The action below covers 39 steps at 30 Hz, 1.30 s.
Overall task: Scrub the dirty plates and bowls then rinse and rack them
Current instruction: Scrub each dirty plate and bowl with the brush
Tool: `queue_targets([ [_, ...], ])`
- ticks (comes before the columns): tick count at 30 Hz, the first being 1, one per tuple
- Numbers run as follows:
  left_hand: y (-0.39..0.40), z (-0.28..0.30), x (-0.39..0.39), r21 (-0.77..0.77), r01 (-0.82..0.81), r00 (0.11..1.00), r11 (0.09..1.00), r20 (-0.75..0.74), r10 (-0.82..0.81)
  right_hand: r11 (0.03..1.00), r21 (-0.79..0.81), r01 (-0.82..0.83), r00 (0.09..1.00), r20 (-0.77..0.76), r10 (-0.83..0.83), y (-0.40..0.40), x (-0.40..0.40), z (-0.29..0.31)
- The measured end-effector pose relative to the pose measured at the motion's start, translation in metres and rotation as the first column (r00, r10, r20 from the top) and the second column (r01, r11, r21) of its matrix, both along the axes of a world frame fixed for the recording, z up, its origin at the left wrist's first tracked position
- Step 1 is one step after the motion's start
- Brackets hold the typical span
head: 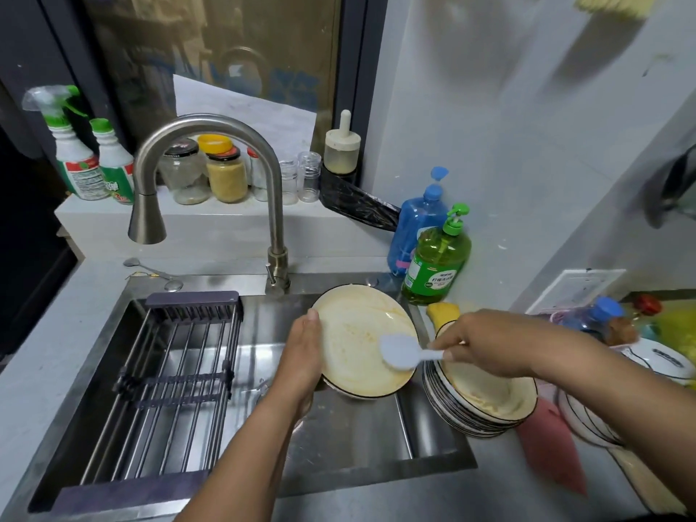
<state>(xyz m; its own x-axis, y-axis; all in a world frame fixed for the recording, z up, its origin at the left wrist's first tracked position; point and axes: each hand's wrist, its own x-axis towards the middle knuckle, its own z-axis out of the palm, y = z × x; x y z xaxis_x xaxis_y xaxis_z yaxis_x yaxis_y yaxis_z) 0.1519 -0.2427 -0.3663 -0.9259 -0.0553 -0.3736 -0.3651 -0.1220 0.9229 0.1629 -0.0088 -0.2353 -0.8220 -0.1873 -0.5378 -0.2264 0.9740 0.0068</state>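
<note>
- Cream-coloured, dark-rimmed plate is tilted over the steel sink, its face streaked with yellowish residue, so scrubbing looks barely begun on it.
- Left hand grasps that plate by its left edge, thumb on the rim and fingers curled behind; how the fingers lie at the back is hidden.
- Right hand pinches the handle of a pale blue brush, whose head presses on the plate's lower right face.
- Stack of plates waits on the desk just right of the sink, the top one visibly smeared; more dark-rimmed bowls sit further right, partly covered by the right forearm.
- Dark drying rack spans the left half of the sink and holds nothing, so by my judgement no piece has been racked and nearly all the work is left: scrub, rinse, rack for each.
- Faucet shows no running water, as far as I can tell.
- Green soap bottle stands by the sink's far right corner; a yellow thing just below it, perhaps a sponge, is half hidden by the right hand.
- Hard to make out: how many plates the stack holds, what the items at the far right edge are, and whether there is foam on the brush.
</note>
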Motion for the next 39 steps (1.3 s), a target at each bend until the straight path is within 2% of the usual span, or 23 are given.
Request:
queue_targets([
  [1, 0.004, -0.001, -0.005, -0.008, 0.017, 1.000, 1.000, 0.004, -0.017, 1.000, -0.002, 0.031, 0.997, -0.065, -0.031, 0.008, -0.001, 0.002],
  [3, 0.015, -0.007, -0.018, -0.035, 0.044, 0.999, 0.998, 0.012, -0.044, 0.977, -0.185, 0.109, 0.981, -0.139, -0.136, 0.020, -0.003, 0.001],
  [6, 0.043, -0.004, -0.033, -0.076, 0.105, 0.994, 0.992, 0.029, -0.103, 0.789, -0.571, 0.225, 0.911, -0.163, -0.378, 0.032, -0.004, -0.004],
  [8, 0.067, 0.009, -0.036, -0.105, 0.157, 0.988, 0.982, 0.011, -0.157, 0.674, -0.694, 0.253, 0.852, -0.170, -0.495, 0.040, -0.002, -0.004],
  [11, 0.096, 0.012, -0.038, -0.182, 0.179, 0.983, 0.967, -0.012, -0.184, 0.515, -0.804, 0.297, 0.785, -0.101, -0.611, 0.049, 0.006, 0.000],
  [14, 0.120, 0.010, -0.039, -0.295, 0.220, 0.971, 0.930, -0.026, -0.239, 0.434, -0.836, 0.335, 0.726, -0.065, -0.685, 0.060, 0.017, 0.006],
  [21, 0.152, 0.006, -0.039, -0.502, 0.347, 0.905, 0.792, -0.042, -0.423, 0.412, -0.827, 0.383, 0.671, -0.057, -0.739, 0.079, 0.035, 0.004],
  [27, 0.163, -0.006, -0.038, -0.622, 0.419, 0.856, 0.662, 0.028, -0.516, 0.410, -0.815, 0.408, 0.646, -0.059, -0.761, 0.086, 0.042, -0.002],
  [33, 0.169, -0.013, -0.036, -0.736, 0.408, 0.841, 0.540, 0.073, -0.536, 0.366, -0.825, 0.430, 0.642, -0.005, -0.767, 0.090, 0.041, -0.009],
  [39, 0.171, -0.016, -0.038, -0.782, 0.400, 0.840, 0.477, 0.105, -0.532, 0.309, -0.844, 0.439, 0.654, 0.065, -0.753, 0.091, 0.037, -0.016],
])
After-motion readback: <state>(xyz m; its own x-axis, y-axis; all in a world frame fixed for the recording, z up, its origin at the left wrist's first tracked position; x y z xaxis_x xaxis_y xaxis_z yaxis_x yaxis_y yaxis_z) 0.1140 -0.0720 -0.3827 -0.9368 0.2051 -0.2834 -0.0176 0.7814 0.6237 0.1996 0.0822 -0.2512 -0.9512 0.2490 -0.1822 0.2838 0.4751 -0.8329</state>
